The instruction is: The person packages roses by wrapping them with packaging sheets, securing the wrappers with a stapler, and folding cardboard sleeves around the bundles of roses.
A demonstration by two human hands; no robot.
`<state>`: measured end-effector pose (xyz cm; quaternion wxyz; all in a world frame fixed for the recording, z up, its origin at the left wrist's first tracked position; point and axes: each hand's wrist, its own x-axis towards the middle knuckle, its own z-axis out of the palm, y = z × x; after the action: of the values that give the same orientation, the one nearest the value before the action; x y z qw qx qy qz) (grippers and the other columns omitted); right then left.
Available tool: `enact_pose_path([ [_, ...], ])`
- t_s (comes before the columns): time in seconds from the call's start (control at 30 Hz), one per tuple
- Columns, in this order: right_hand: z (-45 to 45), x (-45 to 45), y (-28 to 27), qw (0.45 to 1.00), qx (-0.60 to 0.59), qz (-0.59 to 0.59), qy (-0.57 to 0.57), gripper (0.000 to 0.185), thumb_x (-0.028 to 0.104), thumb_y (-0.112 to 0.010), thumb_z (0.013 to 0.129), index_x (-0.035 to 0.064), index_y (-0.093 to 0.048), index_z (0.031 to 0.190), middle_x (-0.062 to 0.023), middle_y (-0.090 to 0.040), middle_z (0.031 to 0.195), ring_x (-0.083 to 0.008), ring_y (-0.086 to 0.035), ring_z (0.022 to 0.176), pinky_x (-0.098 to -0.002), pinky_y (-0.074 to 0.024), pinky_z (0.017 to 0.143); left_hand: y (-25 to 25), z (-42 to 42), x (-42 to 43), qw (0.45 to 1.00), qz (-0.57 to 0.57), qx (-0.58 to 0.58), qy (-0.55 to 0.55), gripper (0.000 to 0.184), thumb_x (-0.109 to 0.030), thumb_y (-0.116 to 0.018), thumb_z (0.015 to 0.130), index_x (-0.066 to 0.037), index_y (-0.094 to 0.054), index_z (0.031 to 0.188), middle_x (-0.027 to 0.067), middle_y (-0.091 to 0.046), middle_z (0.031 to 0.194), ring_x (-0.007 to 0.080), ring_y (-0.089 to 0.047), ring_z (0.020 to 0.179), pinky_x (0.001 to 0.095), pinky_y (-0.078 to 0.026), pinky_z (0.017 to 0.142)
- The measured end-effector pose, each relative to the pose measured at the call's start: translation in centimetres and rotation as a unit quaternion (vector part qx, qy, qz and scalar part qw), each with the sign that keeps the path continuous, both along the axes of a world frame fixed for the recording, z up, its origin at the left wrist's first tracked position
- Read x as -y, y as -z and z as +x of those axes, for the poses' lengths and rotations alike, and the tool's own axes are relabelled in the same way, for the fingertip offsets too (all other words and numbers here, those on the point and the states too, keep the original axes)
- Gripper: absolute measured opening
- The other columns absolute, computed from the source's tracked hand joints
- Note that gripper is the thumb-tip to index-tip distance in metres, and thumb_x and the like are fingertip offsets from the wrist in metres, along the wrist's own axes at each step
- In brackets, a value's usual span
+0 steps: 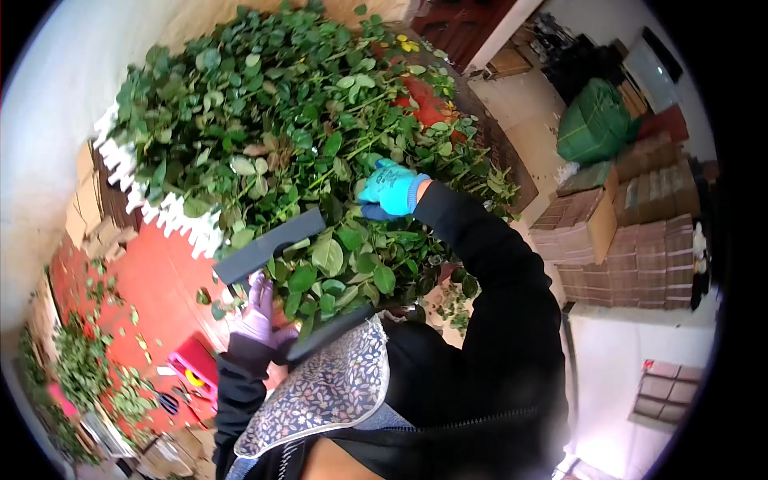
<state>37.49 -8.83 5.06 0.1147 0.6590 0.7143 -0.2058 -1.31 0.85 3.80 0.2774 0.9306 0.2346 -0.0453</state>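
Note:
My right hand [392,190], in a teal and dark blue glove, lies over a large heap of leafy rose stems [264,104]. Its fingers are curled among the stems; exactly what lies inside them is partly hidden. My left hand [258,314], in a lavender glove, is at the left end of a smaller bunch of leafy stems [344,272], fingers stretched out and thumb apart. This bunch lies between a dark grey bar [272,246] and a second dark bar [328,332] close to my body. White sleeve-like pieces [172,212] line the heap's left edge.
On the red tabletop [160,268] are loose leaves, scissors [168,402] and a pink object with a yellow roll [194,370]. Leafy cuttings [84,364] lie at the far left. Stacked cardboard [624,256] and a green sack [596,124] stand at right.

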Motion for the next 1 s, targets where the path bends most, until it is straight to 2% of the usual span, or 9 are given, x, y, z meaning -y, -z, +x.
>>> enact_pose_path([
  [0.13,-0.3,0.5,-1.1,0.999,-0.019,0.046,-0.01,0.029,0.039,-0.057,0.088,0.0129,-0.067,0.095,-0.0093,-0.067,0.086,-0.0326,-0.064,0.088,-0.0495,-0.0379,0.101,0.8,-0.3,-0.2,1.0,-0.014,0.019,0.012,0.109,-0.034,-0.09,0.052,0.003,-0.036,0.139,0.025,-0.031,0.147,0.0403,-0.039,0.134,0.0417,-0.041,0.105],
  [0.23,-1.4,0.9,-3.3,0.998,0.007,0.063,0.001,0.031,0.037,-0.056,0.087,0.0095,-0.066,0.08,-0.0096,-0.067,0.077,-0.0326,-0.065,0.076,-0.0462,-0.0485,0.075,0.5,-0.1,-0.1,1.0,-0.015,0.005,0.009,0.108,-0.035,-0.09,0.053,0.003,-0.037,0.139,0.0246,-0.032,0.147,0.0394,-0.04,0.133,0.0413,-0.042,0.105],
  [0.33,-2.7,1.1,-4.4,0.998,0.048,0.015,0.025,0.031,0.036,-0.055,0.087,0.0099,-0.068,0.08,-0.0094,-0.068,0.08,-0.0324,-0.065,0.075,-0.0448,-0.0497,0.071,-0.1,-0.1,-0.1,0.999,-0.043,0.005,0.008,0.106,-0.037,-0.089,0.056,0.005,-0.037,0.138,0.0242,-0.033,0.148,0.0376,-0.038,0.135,0.0401,-0.04,0.106],
  [0.4,-1.4,1.6,1.3,0.999,0.034,0.003,0.037,0.031,0.035,-0.052,0.087,0.0106,-0.072,0.088,-0.0082,-0.071,0.087,-0.0305,-0.067,0.082,-0.0442,-0.0491,0.079,0.6,0.0,-0.3,0.999,0.0,0.007,0.041,0.108,-0.037,-0.089,0.056,0.007,-0.035,0.139,0.0243,-0.032,0.148,0.0375,-0.035,0.137,0.0397,-0.037,0.109],
  [0.43,-1.4,1.8,3.0,0.999,0.04,0.005,0.025,0.032,0.036,-0.051,0.089,0.0112,-0.071,0.09,-0.0088,-0.07,0.084,-0.0307,-0.067,0.078,-0.0432,-0.0502,0.074,0.7,-0.1,-0.4,0.999,-0.005,0.002,0.047,0.109,-0.038,-0.088,0.057,0.008,-0.034,0.139,0.0247,-0.03,0.149,0.0379,-0.033,0.138,0.0394,-0.035,0.11],
  [0.63,-2.7,1.2,1.0,0.994,0.1,-0.008,0.037,0.021,0.025,-0.061,0.08,0.0084,-0.073,0.084,-0.0106,-0.07,0.082,-0.0307,-0.067,0.077,-0.0429,-0.0511,0.068,0.4,0.2,-0.6,0.998,-0.024,-0.037,0.049,0.11,-0.039,-0.087,0.058,0.011,-0.033,0.14,0.0282,-0.027,0.15,0.0401,-0.033,0.138,0.041,-0.036,0.109],
  [0.73,-2.1,1.8,2.4,0.995,0.052,0.077,0.039,0.021,0.026,-0.062,0.077,0.0075,-0.072,0.079,-0.0121,-0.068,0.077,-0.0321,-0.066,0.074,-0.0444,-0.0508,0.068,-0.8,1.0,-0.3,0.996,-0.04,-0.083,0.001,0.109,-0.039,-0.087,0.057,0.006,-0.034,0.141,0.0217,-0.03,0.15,0.0361,-0.035,0.137,0.0397,-0.038,0.108],
  [0.8,-2.1,1.5,2.3,0.994,0.038,0.094,0.046,0.021,0.028,-0.063,0.077,0.008,-0.07,0.076,-0.0141,-0.067,0.074,-0.0334,-0.065,0.073,-0.045,-0.0508,0.069,-0.5,0.8,-0.3,0.998,0.035,-0.035,0.03,0.106,-0.038,-0.086,0.059,0.003,-0.035,0.142,0.0191,-0.031,0.151,0.0346,-0.038,0.136,0.0385,-0.039,0.107],
  [1.0,-1.1,1.0,-1.9,0.988,-0.073,0.094,0.099,0.032,0.032,-0.066,0.083,0.0055,-0.064,0.102,-0.0135,-0.067,0.088,-0.0339,-0.064,0.083,-0.043,-0.05,0.076,-0.9,0.7,-0.7,0.999,0.03,-0.022,0.035,0.099,-0.032,-0.084,0.062,0.005,-0.036,0.141,0.021,-0.032,0.149,0.0345,-0.036,0.137,0.0373,-0.038,0.109],
])
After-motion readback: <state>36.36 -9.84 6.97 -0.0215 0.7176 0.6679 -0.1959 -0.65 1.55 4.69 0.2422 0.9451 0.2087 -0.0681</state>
